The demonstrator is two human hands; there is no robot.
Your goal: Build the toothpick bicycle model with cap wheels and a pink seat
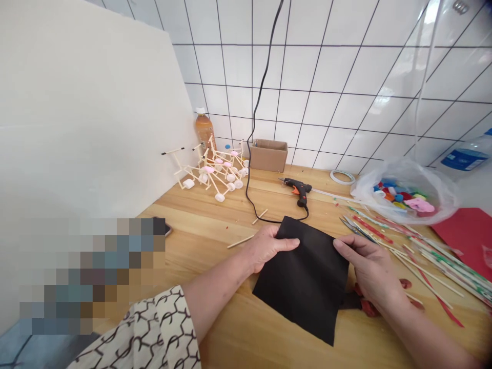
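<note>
A square sheet of black paper is held up a little above the wooden table, tilted toward me. My left hand grips its upper left edge, thumb on top and the other fingers hidden behind. At the upper right corner my right hand pinches the sheet between thumb and fingers. Dark red pieces lie on the table under my right hand, partly covered. Beyond the sheet rests a black glue gun with an orange trigger, its nozzle pointing left.
Stick models with bottle-cap wheels stand back left beside a drink bottle and a cardboard box. Scissors, thin sticks, a tape roll and a bag of caps lie right. A black cord hangs down.
</note>
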